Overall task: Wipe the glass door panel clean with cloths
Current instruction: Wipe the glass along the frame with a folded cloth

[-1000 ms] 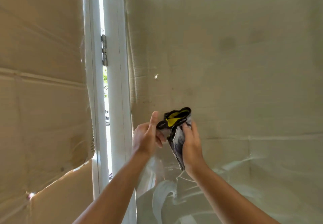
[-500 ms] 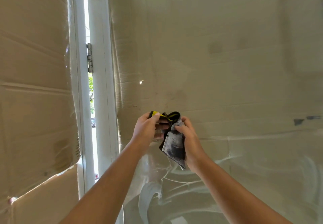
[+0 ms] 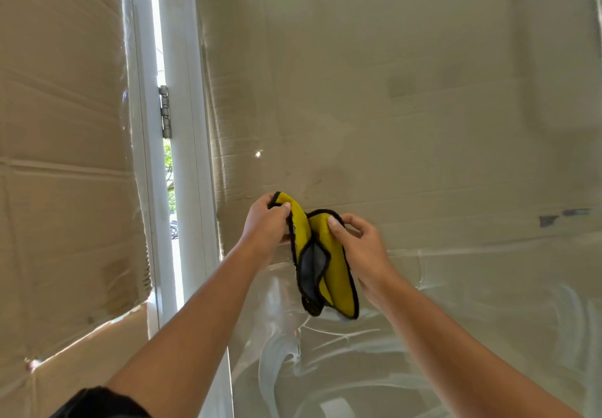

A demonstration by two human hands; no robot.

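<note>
I see both bare forearms raised in front of the glass door panel [image 3: 423, 124]; between the hands hangs a yellow cloth [image 3: 338, 271] with black edging, folded lengthwise so a grey underside shows in the crease. The left hand [image 3: 265, 222] pinches the cloth's upper left corner between thumb and curled fingers; the right hand [image 3: 361, 248] presses its thumb on the yellow face near the top edge, with fingers curled behind. I cannot tell whether the cloth touches the glass. White streaks [image 3: 280, 349] swirl across the lower glass; beige cardboard shows through above. To the left stands a white door frame [image 3: 182, 189] with a metal hinge [image 3: 165, 111]; a dark sleeve [image 3: 97, 401] sits bottom left.
</note>
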